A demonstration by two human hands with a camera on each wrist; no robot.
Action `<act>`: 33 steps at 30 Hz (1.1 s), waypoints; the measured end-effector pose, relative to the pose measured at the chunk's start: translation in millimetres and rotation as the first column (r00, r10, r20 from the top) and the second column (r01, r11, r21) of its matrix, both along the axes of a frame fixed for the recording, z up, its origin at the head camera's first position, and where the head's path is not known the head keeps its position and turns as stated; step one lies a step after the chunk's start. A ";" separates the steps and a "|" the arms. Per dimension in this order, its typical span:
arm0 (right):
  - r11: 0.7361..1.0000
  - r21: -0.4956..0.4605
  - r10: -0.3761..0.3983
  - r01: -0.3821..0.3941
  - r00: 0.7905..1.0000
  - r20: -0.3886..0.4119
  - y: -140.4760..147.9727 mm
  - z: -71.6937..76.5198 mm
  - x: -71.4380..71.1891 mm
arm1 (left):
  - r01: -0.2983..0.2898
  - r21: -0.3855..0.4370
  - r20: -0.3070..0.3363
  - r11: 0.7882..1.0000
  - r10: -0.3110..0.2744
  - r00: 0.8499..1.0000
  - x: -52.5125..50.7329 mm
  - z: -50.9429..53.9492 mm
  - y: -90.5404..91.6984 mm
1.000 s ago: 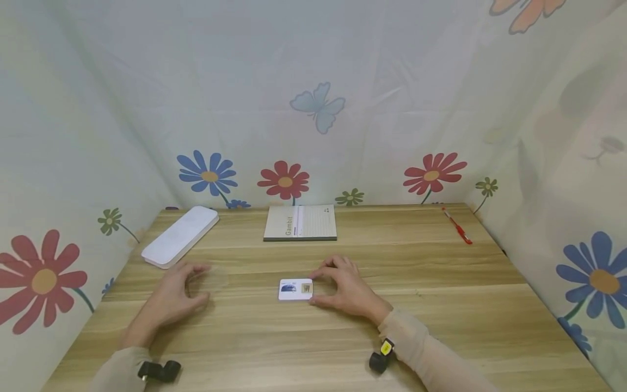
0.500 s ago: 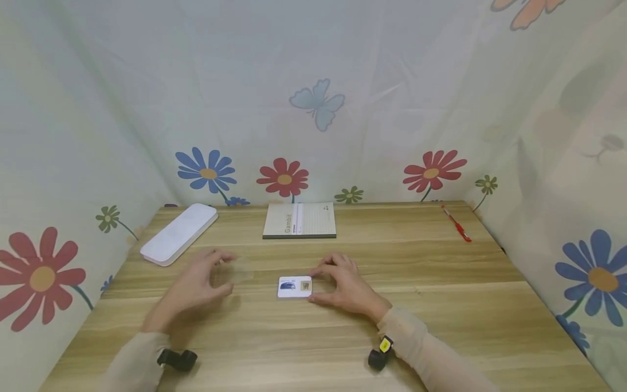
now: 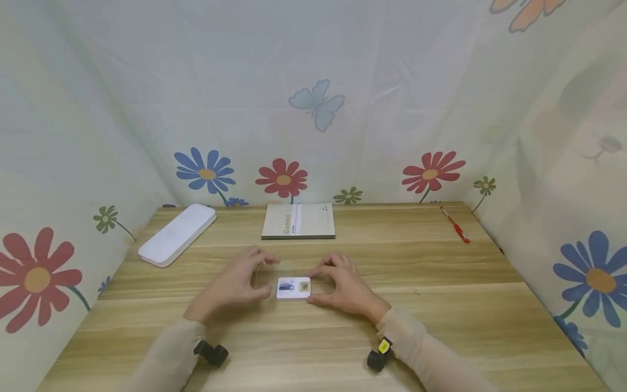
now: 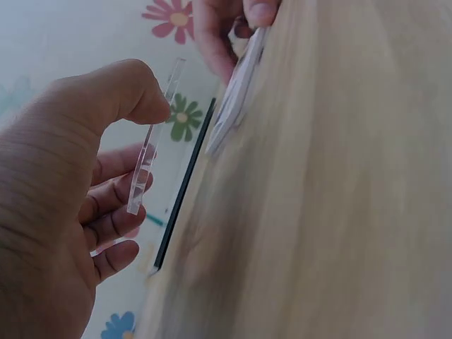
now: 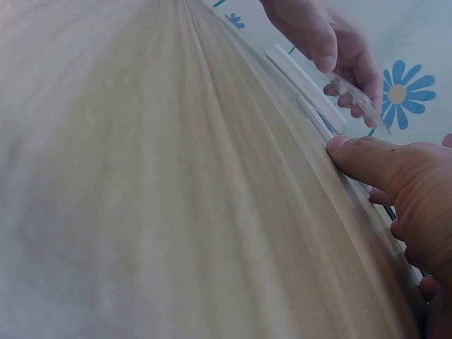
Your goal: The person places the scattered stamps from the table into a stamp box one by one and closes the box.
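My left hand (image 3: pixel 240 282) pinches a thin clear plastic cover (image 4: pixel 141 173) between thumb and fingers, held above the table. In the head view this cover is barely visible. My right hand (image 3: pixel 346 287) holds the right end of a small flat white case (image 3: pixel 293 288) between thumb and fingers. The case lies on the table, with a blue picture and a gold-toned square on its top face. My left hand is just left of it, and in the right wrist view the clear cover (image 5: pixel 353 99) hangs tilted, apart from the case.
A long white box (image 3: pixel 178 235) lies at the back left of the wooden table (image 3: pixel 313 348). A Gambit notebook (image 3: pixel 299 220) is at the back middle. Towards the back right lies a red pen (image 3: pixel 455 224). A flowered curtain (image 3: pixel 313 147) stands behind the table.
My left hand has moved right with the clear cover, from near the white box to beside the small white case. My right hand and the case have stayed in place.
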State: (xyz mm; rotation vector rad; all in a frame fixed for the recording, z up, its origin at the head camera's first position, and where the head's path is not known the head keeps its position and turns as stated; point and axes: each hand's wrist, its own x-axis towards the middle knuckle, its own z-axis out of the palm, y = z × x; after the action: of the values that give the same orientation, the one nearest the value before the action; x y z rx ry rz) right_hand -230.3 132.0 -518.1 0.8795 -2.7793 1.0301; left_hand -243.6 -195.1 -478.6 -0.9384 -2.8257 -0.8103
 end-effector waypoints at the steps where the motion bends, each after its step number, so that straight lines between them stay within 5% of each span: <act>1: 1.000 0.000 0.000 0.000 1.000 0.001 -0.3 0.1 0.2 | 0.004 0.001 0.001 1.000 -0.004 1.000 0.1 -1.5 3.8; 11: 1.000 0.011 0.012 -0.012 1.000 -0.005 -1.4 2.7 1.0 | 0.058 -0.002 0.022 0.998 -0.058 0.998 4.2 -13.1 27.4; 33: 1.000 0.009 0.021 -0.021 0.999 -0.025 -1.9 2.9 1.6 | 0.085 -0.010 0.031 0.996 -0.085 0.996 5.4 -18.7 33.4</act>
State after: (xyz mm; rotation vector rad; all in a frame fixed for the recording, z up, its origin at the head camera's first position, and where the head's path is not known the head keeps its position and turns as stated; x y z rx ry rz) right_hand -228.8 130.0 -515.2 0.9176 -2.7623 1.0036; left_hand -238.2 -161.6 -497.4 -1.0632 -2.8361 -0.8252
